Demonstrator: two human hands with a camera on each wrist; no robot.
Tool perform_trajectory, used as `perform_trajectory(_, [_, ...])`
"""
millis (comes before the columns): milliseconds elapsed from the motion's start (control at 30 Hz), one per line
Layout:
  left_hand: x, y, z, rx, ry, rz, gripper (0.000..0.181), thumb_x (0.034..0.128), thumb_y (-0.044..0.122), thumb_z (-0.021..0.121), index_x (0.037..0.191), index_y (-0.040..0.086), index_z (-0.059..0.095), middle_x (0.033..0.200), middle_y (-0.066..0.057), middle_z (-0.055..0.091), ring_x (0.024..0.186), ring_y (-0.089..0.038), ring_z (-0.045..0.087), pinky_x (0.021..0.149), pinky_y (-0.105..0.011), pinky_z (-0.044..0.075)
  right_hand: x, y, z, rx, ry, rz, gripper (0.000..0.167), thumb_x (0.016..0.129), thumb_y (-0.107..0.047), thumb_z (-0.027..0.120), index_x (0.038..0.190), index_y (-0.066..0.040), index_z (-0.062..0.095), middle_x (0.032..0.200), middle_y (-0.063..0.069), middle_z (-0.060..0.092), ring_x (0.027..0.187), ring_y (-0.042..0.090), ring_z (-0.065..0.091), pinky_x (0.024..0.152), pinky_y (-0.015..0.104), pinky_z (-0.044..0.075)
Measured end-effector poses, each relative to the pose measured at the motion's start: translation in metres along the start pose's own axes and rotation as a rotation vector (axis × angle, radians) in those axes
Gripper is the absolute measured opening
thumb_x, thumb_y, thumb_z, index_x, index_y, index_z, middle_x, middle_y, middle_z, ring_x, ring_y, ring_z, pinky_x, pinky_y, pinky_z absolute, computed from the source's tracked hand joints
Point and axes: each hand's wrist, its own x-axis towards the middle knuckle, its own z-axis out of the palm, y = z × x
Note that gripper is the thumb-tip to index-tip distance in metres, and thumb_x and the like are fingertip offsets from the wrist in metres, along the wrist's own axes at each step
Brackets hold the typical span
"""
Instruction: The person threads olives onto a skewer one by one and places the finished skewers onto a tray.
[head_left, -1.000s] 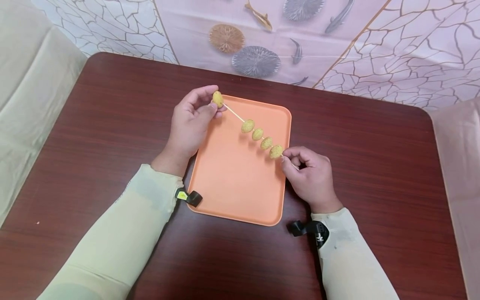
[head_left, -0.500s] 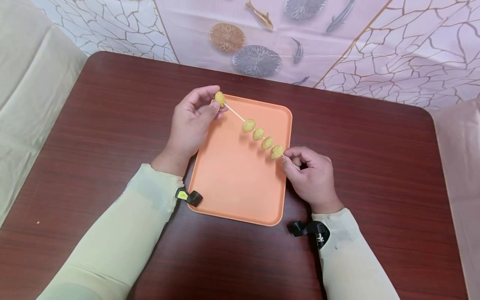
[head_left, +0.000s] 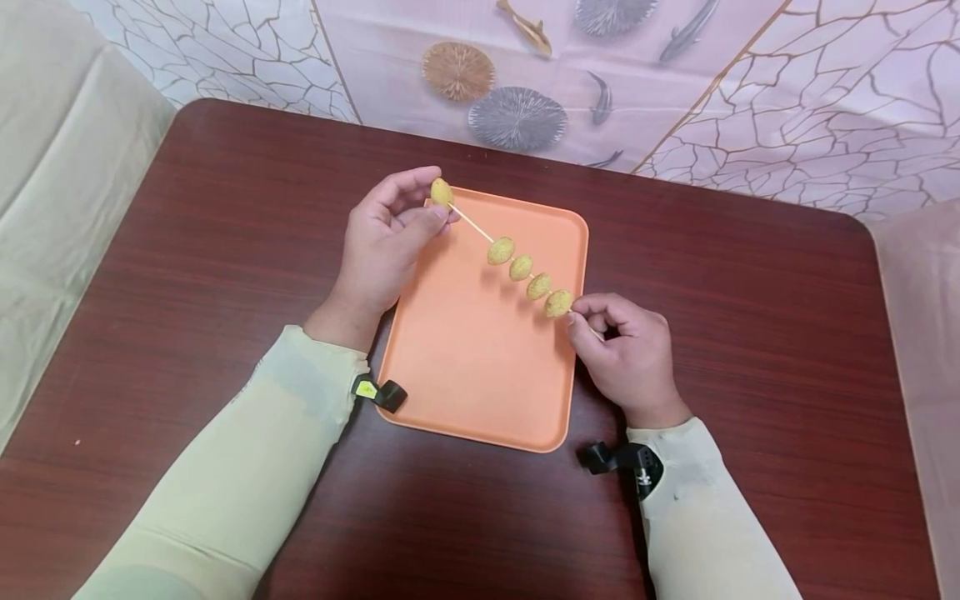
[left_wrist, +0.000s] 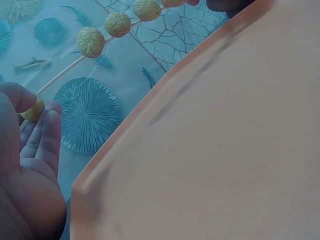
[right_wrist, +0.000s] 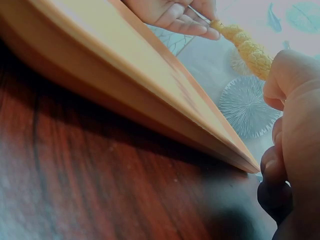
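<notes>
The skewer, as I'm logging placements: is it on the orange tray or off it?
Off. The left hand and right hand hold the skewer up over the orange tray; the left wrist view shows skewer and tray apart.

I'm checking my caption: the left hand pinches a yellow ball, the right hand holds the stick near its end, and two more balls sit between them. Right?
Only the count is wrong: the left hand pinches a yellow ball and the right hand holds the stick near its end, but the head view shows four more balls between them, not two.
</notes>
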Motion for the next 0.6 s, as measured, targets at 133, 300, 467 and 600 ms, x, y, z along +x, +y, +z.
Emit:
perform_trajectory(133, [-0.0001, 0.0004, 0.0001, -0.007, -0.001, 0.015, 0.041, 0.1028, -0.009, 0.07, 0.143, -0.006, 0.067, 0.118, -0.011, 0.072, 0.096, -0.019, 0.081, 0.087, -0.027, 0.069, -0.0004, -0.0002, -0.0005, 0.005, 0.0, -0.001, 0.004, 0.091, -0.001, 0.08, 0.095, -0.001, 0.082, 0.06, -0.002, 0.057, 0.058, 0.0, 0.046, 0.057, 0.015, 0.037])
perform_trajectory(300, [-0.0004, 0.0008, 0.0006, -0.026, -0.004, 0.031, 0.035, 0.1039, -0.01, 0.068, 0.138, -0.002, 0.069, 0.117, -0.01, 0.073, 0.096, -0.019, 0.082, 0.087, -0.027, 0.068, -0.0009, -0.0002, -0.0009, 0.024, 0.003, -0.008, 0.005, 0.091, -0.001, 0.08, 0.095, 0.001, 0.082, 0.06, -0.002, 0.058, 0.058, 0.0, 0.047, 0.057, 0.015, 0.037])
perform_trajectory(467, [-0.0009, 0.0004, 0.0006, -0.045, -0.015, 0.025, 0.035, 0.1042, -0.012, 0.066, 0.138, -0.002, 0.067, 0.119, -0.01, 0.073, 0.099, -0.019, 0.081, 0.089, -0.027, 0.068, -0.0008, -0.001, -0.0013, 0.035, 0.001, -0.01, 0.005, 0.091, -0.001, 0.079, 0.095, 0.002, 0.081, 0.06, -0.001, 0.057, 0.058, 0.0, 0.047, 0.057, 0.015, 0.037])
perform_trajectory(600, [-0.0017, 0.001, 0.0005, -0.047, -0.025, 0.026, 0.036, 0.1052, -0.012, 0.065, 0.139, -0.002, 0.067, 0.121, -0.01, 0.073, 0.101, -0.019, 0.081, 0.089, -0.028, 0.068, -0.0005, -0.0016, -0.0011, 0.035, -0.001, -0.015, 0.004, 0.091, 0.0, 0.08, 0.095, 0.001, 0.081, 0.06, -0.001, 0.057, 0.058, 0.0, 0.047, 0.056, 0.015, 0.037])
